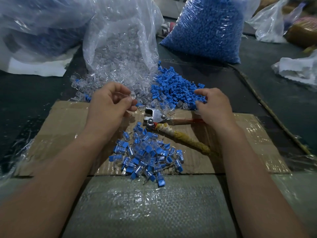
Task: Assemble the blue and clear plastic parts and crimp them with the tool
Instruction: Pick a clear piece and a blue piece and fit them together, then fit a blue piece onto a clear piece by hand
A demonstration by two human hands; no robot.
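The left hand (111, 102) pinches 1 clear part (133, 97) between thumb and fingertips, at the near edge of the clear parts pile (103, 78) that spills from an open bag (118, 40). The right hand (213, 107) curls its fingers down onto the loose blue parts (175, 86); I cannot tell whether it grips any. Between the 2 hands the crimp tool (155, 116) lies on the cardboard sheet (60, 131). Nearer the person sits a heap of assembled pieces (145, 155). A full bag of blue parts (205, 28) stands behind.
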